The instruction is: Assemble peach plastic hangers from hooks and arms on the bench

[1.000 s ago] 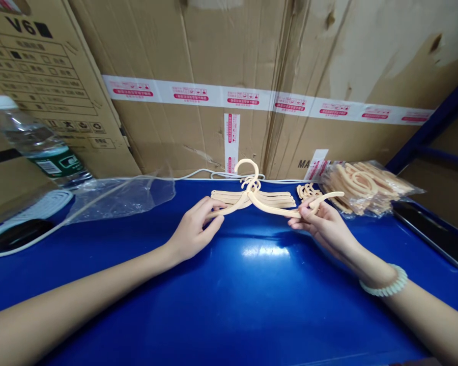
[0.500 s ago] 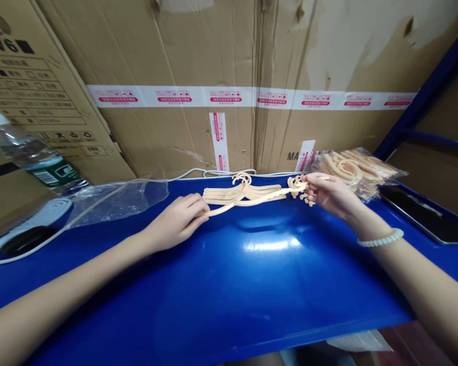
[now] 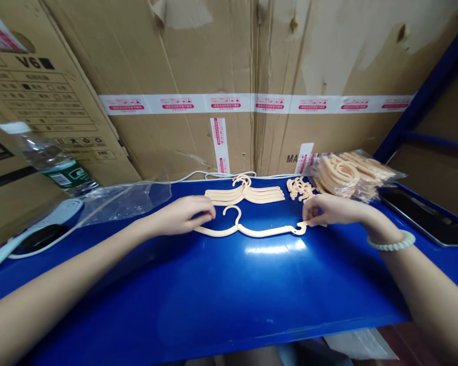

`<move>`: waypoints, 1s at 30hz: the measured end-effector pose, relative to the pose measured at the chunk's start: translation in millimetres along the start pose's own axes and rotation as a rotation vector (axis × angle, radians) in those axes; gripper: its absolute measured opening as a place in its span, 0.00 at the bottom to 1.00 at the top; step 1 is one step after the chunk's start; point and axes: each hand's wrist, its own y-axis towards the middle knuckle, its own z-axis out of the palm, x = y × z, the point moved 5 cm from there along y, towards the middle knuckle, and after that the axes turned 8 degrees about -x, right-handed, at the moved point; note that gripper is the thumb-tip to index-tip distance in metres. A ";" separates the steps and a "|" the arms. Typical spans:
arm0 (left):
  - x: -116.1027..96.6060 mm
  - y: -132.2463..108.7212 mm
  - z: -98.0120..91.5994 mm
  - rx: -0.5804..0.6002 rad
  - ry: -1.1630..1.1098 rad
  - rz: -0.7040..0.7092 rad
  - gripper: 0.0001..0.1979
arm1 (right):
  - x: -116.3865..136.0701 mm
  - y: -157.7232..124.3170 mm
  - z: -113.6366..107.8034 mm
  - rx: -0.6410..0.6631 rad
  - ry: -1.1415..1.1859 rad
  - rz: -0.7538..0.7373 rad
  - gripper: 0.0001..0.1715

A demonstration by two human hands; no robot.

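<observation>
A beige folding clothes hanger [image 3: 265, 233] lies spread on the blue tabletop, its curved hook [image 3: 234, 211] pointing away from me. My right hand [image 3: 324, 209] pinches the small hook piece [image 3: 301, 229] at the hanger's right end; the fingers hide part of it. Over the hanger's left arm hovers my left hand [image 3: 185, 214], thumb and fingers slightly apart with nothing seen between them. Behind the hanger sits a neat stack of similar hangers [image 3: 248, 194]. A small heap of loose beige hook pieces [image 3: 299, 188] lies just beyond my right hand.
A clear bag of beige hanger parts [image 3: 353, 173] and a dark phone [image 3: 429, 216] lie to the right. On the left are a water bottle [image 3: 61, 165], a clear plastic bag [image 3: 133, 201], a white-handled brush-like item [image 3: 41, 229] and a cable. Cardboard boxes [image 3: 183, 61] wall the back.
The hanger has come nearer to me and now lies on the table. My right hand has moved down with its end, and my left hand has come off the other arm.
</observation>
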 end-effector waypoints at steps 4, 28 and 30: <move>27.3 36.8 9.1 -0.084 0.059 -0.074 0.20 | -3.6 1.1 1.3 0.020 -0.027 0.020 0.16; 62.3 26.2 27.1 0.005 0.178 -0.234 0.27 | 20.1 -0.5 7.0 0.038 -0.046 0.030 0.13; 47.7 26.0 15.7 -0.131 0.205 -0.220 0.26 | 21.6 -0.1 8.0 0.041 -0.051 0.032 0.13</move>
